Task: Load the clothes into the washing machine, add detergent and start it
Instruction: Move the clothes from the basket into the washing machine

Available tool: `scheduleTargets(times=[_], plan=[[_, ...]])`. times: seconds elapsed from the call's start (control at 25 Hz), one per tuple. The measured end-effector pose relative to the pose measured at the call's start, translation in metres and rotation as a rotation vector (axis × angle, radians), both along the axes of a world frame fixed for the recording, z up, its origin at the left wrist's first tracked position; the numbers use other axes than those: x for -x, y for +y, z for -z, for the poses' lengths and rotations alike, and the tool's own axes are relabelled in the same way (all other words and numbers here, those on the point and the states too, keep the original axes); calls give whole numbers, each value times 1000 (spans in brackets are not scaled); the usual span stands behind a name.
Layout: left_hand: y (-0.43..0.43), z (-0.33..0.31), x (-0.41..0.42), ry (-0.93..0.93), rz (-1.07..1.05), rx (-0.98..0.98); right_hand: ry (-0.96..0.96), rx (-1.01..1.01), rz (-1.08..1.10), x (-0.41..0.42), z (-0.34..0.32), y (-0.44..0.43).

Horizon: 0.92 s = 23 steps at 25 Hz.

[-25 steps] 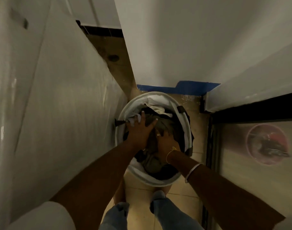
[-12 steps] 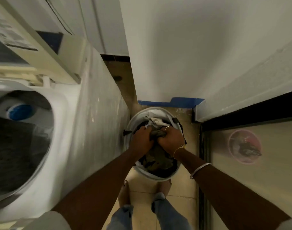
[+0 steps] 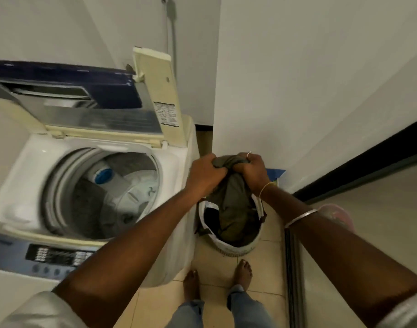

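A top-loading washing machine (image 3: 176, 162) stands at the left with its lid (image 3: 89, 110) raised and its drum (image 3: 103, 192) open. A white laundry basket (image 3: 240, 247) sits on the floor to its right, between machine and wall. My left hand (image 3: 204, 172) and my right hand (image 3: 252, 170) both grip a bunched olive-green garment (image 3: 231, 204), lifted above the basket with its lower part still hanging inside. Dark clothes lie in the basket below.
The control panel (image 3: 51, 255) with buttons runs along the machine's front edge. A white wall (image 3: 297, 91) stands close behind the basket, a dark door frame (image 3: 359, 169) at the right. My bare feet (image 3: 244, 271) stand on beige tiles. A grey hose (image 3: 172, 31) runs up the wall.
Both hands went from pressing into the basket's clothes to gripping the green garment and raising it out. The view swung left and up, bringing the open machine into sight.
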<state>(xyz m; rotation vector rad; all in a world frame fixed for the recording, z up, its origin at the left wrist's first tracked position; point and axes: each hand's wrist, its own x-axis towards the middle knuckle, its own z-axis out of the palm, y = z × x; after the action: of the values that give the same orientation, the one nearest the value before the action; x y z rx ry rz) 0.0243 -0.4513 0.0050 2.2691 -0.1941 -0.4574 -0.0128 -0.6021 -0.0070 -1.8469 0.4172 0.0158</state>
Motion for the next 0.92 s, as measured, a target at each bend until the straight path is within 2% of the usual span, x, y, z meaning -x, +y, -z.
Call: scheduleTargets(times=[0.12,0.2,0.36,0.4,0.52,0.64,0.72,0.8,0.92], plan=[[62,-70,-7,-71,-135,110,-135,-198,-80,-25,-69,59],[110,-105,-13,-125,-258,196,-180,-239,-161,-43,-104,109],[215,-140,-27,-197,-460,245,-77,-408,-252,-73,-136,220],[237,-141,-29,-199,-490,243,-70,-395,-251,-77,-136,244],[290,-118,-33,-199,-544,140,-39,-277,-262,-87,-115,299],[318,-75,-28,-45,-524,112,-10,75,-436,-91,-73,321],[330,-47,-22,87,-457,63,129,277,-579,-92,-43,323],[335,-26,-18,124,-416,-22,239,309,-579,-90,-24,319],[324,-6,-19,19,-499,-78,169,298,-523,-91,-11,304]])
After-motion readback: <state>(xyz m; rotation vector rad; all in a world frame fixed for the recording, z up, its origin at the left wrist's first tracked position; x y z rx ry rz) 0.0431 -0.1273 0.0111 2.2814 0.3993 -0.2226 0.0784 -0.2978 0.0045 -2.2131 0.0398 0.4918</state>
